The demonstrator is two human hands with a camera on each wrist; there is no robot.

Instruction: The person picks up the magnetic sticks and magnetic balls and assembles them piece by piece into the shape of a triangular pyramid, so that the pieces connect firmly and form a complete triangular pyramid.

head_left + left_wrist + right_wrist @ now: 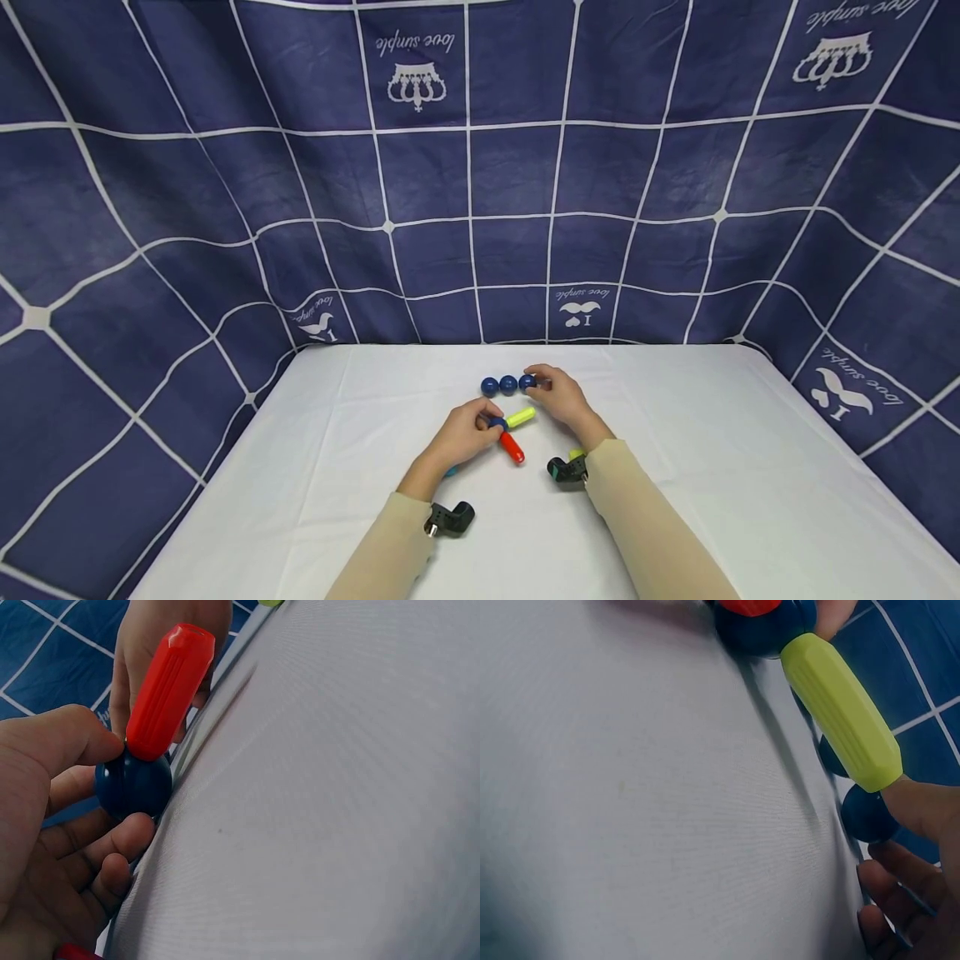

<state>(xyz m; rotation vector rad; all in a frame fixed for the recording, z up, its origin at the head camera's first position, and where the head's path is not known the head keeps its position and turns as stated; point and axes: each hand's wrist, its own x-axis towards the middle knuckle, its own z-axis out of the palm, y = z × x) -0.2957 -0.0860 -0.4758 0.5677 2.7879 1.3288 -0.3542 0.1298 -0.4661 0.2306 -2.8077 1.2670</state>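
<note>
L hand (pixel 467 433) pinches the blue hub ball (pixel 133 784), steadying red rod (pixel 168 688) and yellow rod (pixel 840 711) above the table (pixel 735 467). R hand (pixel 561 400) grips the end ball (pixel 527 382) of the row, beside yellow rod's free tip.

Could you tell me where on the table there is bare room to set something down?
The white table is bare right of the right hand and left of the left hand. It is crowded mid-table, around the blue balls and red rod.
</note>
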